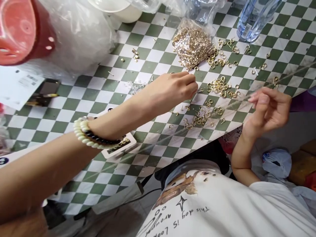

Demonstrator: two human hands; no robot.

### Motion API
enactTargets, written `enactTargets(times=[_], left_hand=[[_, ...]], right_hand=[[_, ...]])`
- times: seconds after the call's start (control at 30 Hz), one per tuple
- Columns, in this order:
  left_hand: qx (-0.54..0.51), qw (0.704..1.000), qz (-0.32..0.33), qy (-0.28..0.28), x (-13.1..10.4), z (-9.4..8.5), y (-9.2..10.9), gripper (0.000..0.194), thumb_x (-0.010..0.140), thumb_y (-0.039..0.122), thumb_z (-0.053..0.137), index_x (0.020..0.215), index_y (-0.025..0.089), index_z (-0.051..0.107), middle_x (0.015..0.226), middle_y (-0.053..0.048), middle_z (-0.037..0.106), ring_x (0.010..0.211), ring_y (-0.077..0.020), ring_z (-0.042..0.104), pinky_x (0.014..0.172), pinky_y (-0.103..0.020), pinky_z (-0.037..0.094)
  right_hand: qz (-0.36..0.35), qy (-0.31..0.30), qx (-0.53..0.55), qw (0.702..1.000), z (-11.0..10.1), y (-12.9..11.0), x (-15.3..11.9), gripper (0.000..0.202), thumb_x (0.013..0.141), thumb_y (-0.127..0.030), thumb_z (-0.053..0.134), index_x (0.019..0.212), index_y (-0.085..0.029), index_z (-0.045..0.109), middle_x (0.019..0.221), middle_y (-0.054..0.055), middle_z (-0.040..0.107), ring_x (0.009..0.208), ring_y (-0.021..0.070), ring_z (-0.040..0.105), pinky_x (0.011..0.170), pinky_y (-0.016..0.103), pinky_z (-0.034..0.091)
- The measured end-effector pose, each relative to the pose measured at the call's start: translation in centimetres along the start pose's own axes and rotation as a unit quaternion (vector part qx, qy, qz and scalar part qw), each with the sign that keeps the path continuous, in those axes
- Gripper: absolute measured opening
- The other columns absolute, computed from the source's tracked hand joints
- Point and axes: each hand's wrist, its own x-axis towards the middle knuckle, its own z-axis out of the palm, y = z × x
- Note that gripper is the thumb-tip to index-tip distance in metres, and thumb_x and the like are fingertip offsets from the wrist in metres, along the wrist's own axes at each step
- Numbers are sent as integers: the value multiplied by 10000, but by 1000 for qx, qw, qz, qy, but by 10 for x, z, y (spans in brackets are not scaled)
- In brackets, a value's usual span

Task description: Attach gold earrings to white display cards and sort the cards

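My left hand (184, 85), with pale and dark bead bracelets (85, 133) on its wrist, reaches over the table beside a bag of small gold metal pieces (192, 44). Its fingers are curled closed; whatever lies between the fingertips is hidden. Over the table's near edge, my right hand (270, 108) is half turned up, thumb and forefinger pinched together. Anything in that pinch is too small to make out. Between the hands lie loose piles of small gold screw eyes (220, 87), and another pile (199, 119) sits nearer to me.
A green-and-white checked cover (148, 69) spreads over the table. A blue-tinted plastic bottle (254, 21) stands at the back right. A red basket (22, 29), clear plastic bags (81, 36) and a white bowl (128, 13) crowd the back left. A white-framed tray (132, 141) lies under my left forearm.
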Motion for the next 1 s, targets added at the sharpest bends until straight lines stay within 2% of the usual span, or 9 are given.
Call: enactTargets(times=[0.1, 0.17, 0.23, 0.3, 0.4, 0.6, 0.8, 0.87, 1.0], left_hand=[[23, 999, -21, 44, -2, 5, 10, 290, 1034, 158, 443, 1020, 70, 719, 996, -140, 713, 844, -203, 630, 729, -332, 524], [-121, 979, -88, 136, -6, 6, 25, 230, 1011, 189, 523, 1003, 80, 726, 962, -126, 726, 811, -177, 653, 708, -301, 541], [-328, 919, -143, 164, -10, 6, 43, 176, 979, 211, 593, 987, 107, 734, 924, -91, 741, 765, -135, 662, 674, -246, 546], [-484, 848, -178, 123, -15, 5, 59, 166, 972, 224, 607, 956, 128, 741, 870, -63, 743, 719, -109, 653, 643, -211, 536], [-566, 792, -213, 87, -22, 6, 70, 171, 962, 271, 644, 896, 155, 751, 834, -38, 733, 680, -95, 619, 625, -191, 517], [-568, 769, -271, 110, -39, 7, 77, 205, 926, 382, 727, 903, 186, 782, 816, -18, 712, 722, -96, 607, 648, -149, 514], [-544, 756, -330, 154, -57, 5, 90, 145, 891, 346, 760, 877, 210, 807, 804, -5, 743, 686, -95, 645, 658, -144, 556], [-529, 755, -351, 166, -60, 3, 92, 116, 866, 318, 782, 885, 208, 811, 811, -12, 767, 691, -118, 682, 669, -173, 592], [-516, 775, -333, 147, -61, -2, 94, 84, 831, 277, 803, 843, 194, 806, 844, -32, 796, 731, -161, 734, 689, -211, 635]], right_hand=[[26, 30, -22, 999, -1, -20, -11, 135, 968, -277, 675, 1064, -291, 768, 804, 5, 619, 667, 118, 611, 597, 251, 492], [70, -23, -24, 997, 0, -37, -19, 202, 979, -223, 655, 1120, -306, 773, 892, 15, 656, 723, 114, 632, 574, 232, 492], [121, -116, 15, 986, 4, -53, -26, 255, 981, -186, 654, 1172, -313, 765, 976, 13, 682, 755, 103, 642, 565, 217, 510], [156, -194, 67, 966, 10, -62, -31, 264, 966, -156, 677, 1173, -297, 761, 1031, 13, 688, 807, 100, 660, 595, 207, 548], [169, -224, 109, 954, 20, -65, -32, 201, 948, -130, 700, 1076, -267, 773, 971, 3, 678, 830, 96, 672, 638, 199, 578], [237, -227, 101, 939, 28, -67, -39, 218, 903, -141, 758, 1097, -239, 751, 962, -1, 607, 749, 61, 565, 567, 167, 499], [125, -245, 87, 957, 34, -69, -48, 127, 914, -145, 745, 1019, -215, 735, 973, 16, 634, 884, 98, 649, 654, 196, 562], [121, -249, 106, 955, 32, -68, -50, 121, 909, -141, 749, 1004, -212, 725, 987, 26, 663, 906, 110, 665, 658, 204, 569], [247, -256, 207, 911, 23, -68, -49, 148, 885, -134, 772, 987, -234, 733, 959, 5, 714, 797, 94, 697, 582, 175, 562]])
